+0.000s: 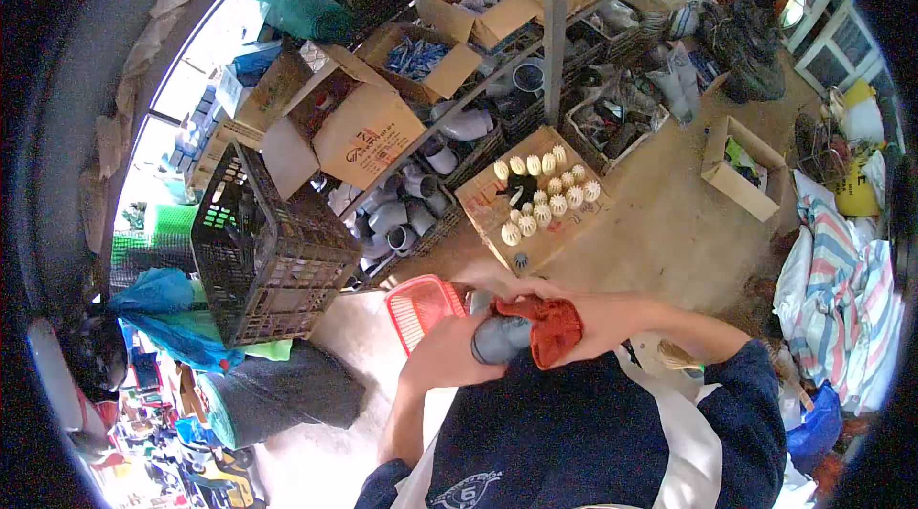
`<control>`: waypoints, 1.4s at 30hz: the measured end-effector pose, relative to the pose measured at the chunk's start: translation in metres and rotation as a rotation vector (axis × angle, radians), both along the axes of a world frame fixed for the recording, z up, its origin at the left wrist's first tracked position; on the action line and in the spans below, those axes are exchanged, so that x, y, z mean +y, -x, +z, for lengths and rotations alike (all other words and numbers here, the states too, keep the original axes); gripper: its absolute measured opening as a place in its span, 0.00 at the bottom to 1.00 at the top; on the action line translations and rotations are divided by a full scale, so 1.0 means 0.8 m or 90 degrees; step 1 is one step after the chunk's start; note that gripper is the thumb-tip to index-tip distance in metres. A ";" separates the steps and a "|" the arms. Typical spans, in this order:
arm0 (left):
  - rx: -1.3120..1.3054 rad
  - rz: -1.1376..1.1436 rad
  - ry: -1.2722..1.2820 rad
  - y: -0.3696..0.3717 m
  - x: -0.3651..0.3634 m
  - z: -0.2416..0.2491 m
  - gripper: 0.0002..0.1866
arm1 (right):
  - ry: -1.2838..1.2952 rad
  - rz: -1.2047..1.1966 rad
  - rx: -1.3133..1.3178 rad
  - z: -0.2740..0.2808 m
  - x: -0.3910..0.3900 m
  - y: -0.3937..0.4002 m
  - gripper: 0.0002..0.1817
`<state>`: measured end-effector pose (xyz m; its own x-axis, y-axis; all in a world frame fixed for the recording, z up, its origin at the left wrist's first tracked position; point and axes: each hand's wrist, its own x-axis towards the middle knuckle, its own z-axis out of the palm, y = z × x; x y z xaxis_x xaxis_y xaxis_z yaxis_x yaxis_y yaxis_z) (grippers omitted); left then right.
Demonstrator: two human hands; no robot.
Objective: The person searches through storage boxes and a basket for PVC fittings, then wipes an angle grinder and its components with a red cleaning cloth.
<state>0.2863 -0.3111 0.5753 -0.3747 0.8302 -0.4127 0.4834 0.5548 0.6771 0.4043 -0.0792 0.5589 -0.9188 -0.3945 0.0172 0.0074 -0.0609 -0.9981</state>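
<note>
Left hand (442,353): fingers wrapped round grey fitting (497,341), just in front of navy top (564,428). Right hand (612,325) grasps red cloth (557,333) by the fitting's end (cloth hides the contact; probably touching). Smooth-looking plastic, so it could twist out if the left fingers loosen. A low elbow swing could knock red basket (418,310). Beyond, pale ribbed pieces (557,206) look loose on cardboard box (481,201); a dropped fitting could scatter them.
</note>
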 end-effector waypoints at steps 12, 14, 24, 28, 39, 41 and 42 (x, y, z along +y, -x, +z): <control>-0.225 -0.025 -0.112 -0.006 -0.003 0.000 0.40 | -0.311 -0.024 0.230 0.027 -0.007 0.004 0.43; -0.483 -0.051 -0.054 0.002 -0.008 -0.017 0.45 | -0.351 0.013 0.294 0.030 -0.007 0.011 0.43; 0.267 0.109 -0.099 -0.004 0.028 0.008 0.30 | 0.089 -0.140 0.001 -0.028 -0.019 0.027 0.39; 0.443 0.113 -0.101 0.003 0.030 -0.012 0.27 | 0.022 -0.206 -0.053 -0.049 -0.029 0.032 0.39; -0.641 0.185 -0.161 0.000 0.026 -0.011 0.30 | 0.065 -0.306 0.216 -0.008 -0.031 0.047 0.36; -0.875 0.093 -0.104 -0.001 0.013 -0.047 0.30 | -0.020 -0.249 0.327 0.007 -0.012 0.055 0.35; -1.009 0.083 -0.154 -0.008 0.022 -0.044 0.30 | -0.006 -0.238 0.336 0.018 -0.007 0.057 0.33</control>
<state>0.2929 -0.2937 0.5402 0.2115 0.9286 -0.3050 -0.7949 0.3450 0.4991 0.3585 -0.0845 0.5733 -0.8630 -0.0524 0.5025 -0.5047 0.0440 -0.8621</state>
